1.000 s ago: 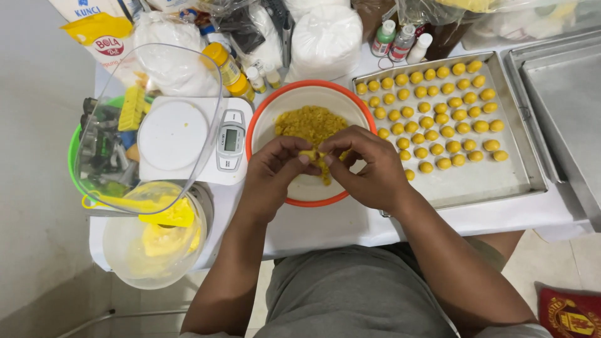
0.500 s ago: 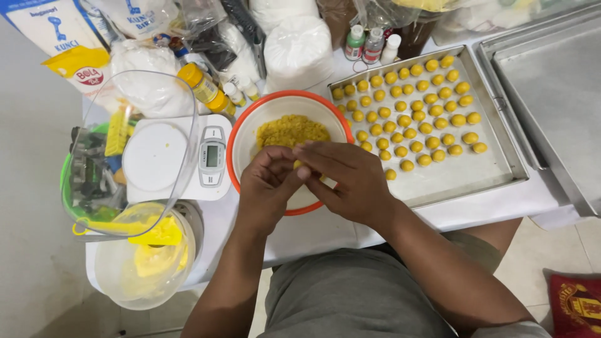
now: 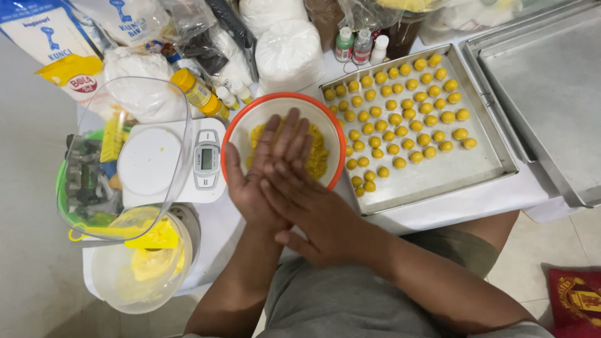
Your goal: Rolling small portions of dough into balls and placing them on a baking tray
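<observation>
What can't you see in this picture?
Head view:
- Whatever lies between the palms: the right hand covers the left hand.
- Part of the yellow dough in the orange-rimmed bowl: hidden under the hands.
- The empty metal tray: cut off by the right edge.

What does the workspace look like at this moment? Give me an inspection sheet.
Surface: small table under a white cloth, crowded.
Job's things: orange-rimmed bowl of yellow dough; metal tray with rows of small yellow balls.
Clutter: kitchen scale, clear plastic bowls, white bags, small bottles, a second tray.
Grippers: left hand and right hand pressed palm to palm over the bowl; anything between them is hidden.
Cables: nothing seen.
Surroundings: pale floor, red cushion at lower right.
</observation>
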